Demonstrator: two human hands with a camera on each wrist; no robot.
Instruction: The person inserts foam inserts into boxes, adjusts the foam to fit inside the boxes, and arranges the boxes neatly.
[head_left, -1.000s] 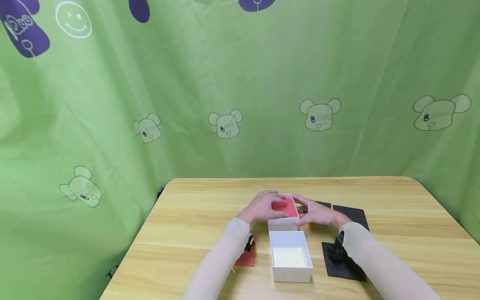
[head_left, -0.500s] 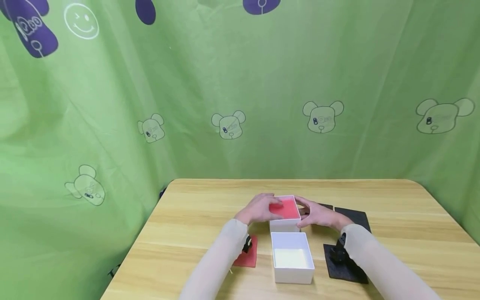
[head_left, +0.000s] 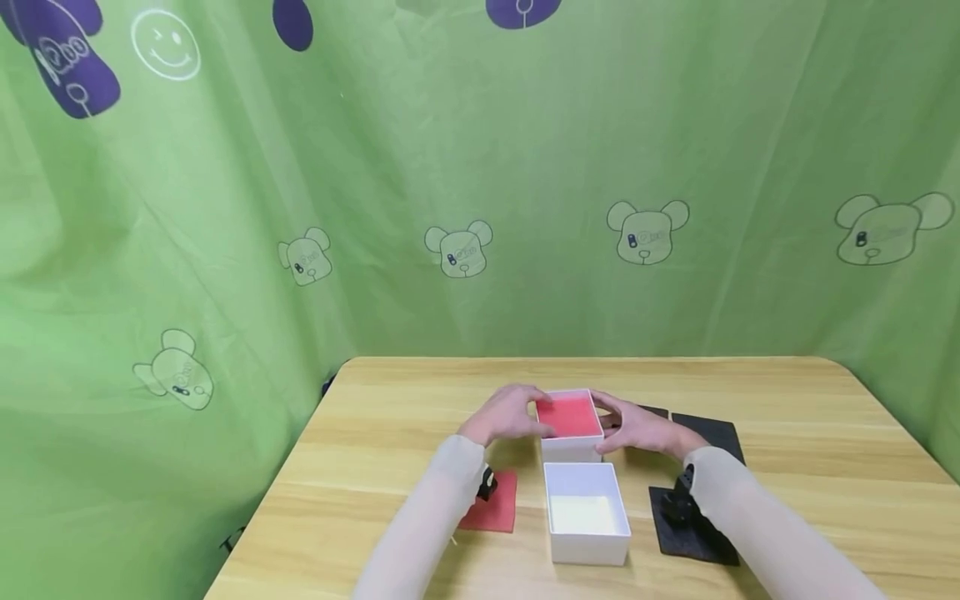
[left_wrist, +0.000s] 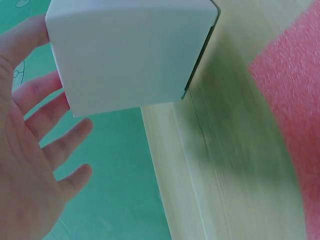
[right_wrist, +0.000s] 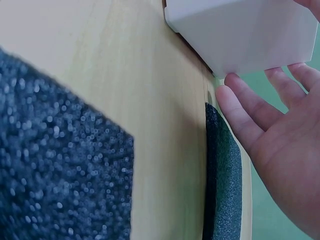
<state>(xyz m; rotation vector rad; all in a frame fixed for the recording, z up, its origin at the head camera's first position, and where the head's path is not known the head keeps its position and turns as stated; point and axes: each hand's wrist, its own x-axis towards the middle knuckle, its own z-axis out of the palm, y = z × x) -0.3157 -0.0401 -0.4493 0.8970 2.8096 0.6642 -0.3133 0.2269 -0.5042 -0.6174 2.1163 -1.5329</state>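
A white box (head_left: 572,451) with a red foam sheet (head_left: 568,417) inside stands mid-table. My left hand (head_left: 507,413) is at its left rim, fingers spread, with the fingertips just over the edge. In the left wrist view some fingers reach behind the box (left_wrist: 130,60) and the others extend free. My right hand (head_left: 639,429) holds the box's right side, thumb at the front corner and fingers toward the back. Fingertips (right_wrist: 230,97) meet the box's edge in the right wrist view. Directly in front stands a second white box (head_left: 588,548) with nothing in it.
A red foam piece (head_left: 497,507) lies on the table (head_left: 405,417) under my left wrist. One black foam sheet (head_left: 682,533) is below my right forearm; more black sheets (head_left: 708,429) lie behind the right hand. A green curtain (head_left: 525,317) hangs behind the table.
My left hand has drawn back leftward from over the red foam to the box's left rim, uncovering more of the foam. The right hand stays at the box's right side.
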